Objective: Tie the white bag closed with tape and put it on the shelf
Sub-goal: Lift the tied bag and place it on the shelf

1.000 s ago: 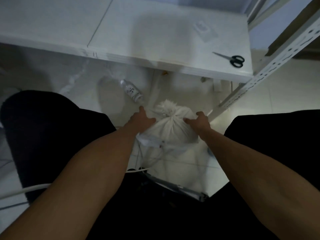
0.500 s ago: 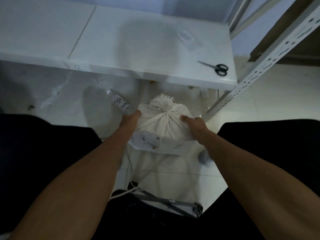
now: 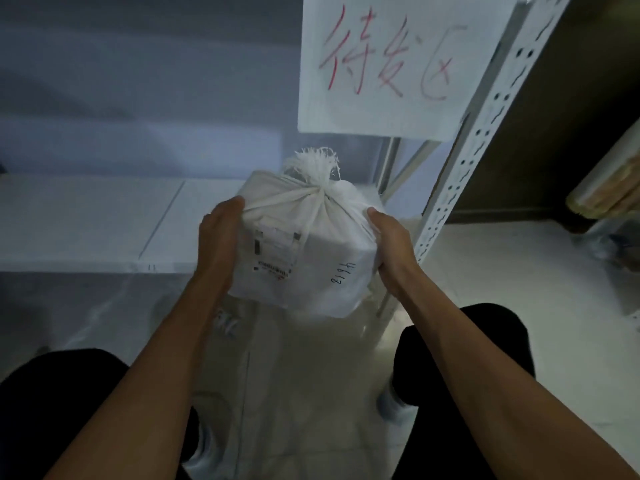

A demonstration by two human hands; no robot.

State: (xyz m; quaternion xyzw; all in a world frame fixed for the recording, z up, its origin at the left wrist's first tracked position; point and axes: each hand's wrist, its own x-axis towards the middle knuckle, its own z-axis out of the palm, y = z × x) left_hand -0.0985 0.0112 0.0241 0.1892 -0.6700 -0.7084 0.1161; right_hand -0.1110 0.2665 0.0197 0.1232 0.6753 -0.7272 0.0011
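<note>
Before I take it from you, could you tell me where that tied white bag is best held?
Grip the white bag by its two flat flanks, coming from left and right, as the left hand and right hand do. It is boxy and bulky; the knotted tuft on top looks too small to carry by.

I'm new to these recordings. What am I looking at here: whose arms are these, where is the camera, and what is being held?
No machine here: a person wears one camera on the head, looking down at their own bare arms. The left hand and right hand press the sides of a white bag, its neck bunched and tied at the top, with a printed label and handwritten numbers. It is held in the air in front of a white shelf. A paper sign with red handwriting hangs above, beside a perforated metal post.
</note>
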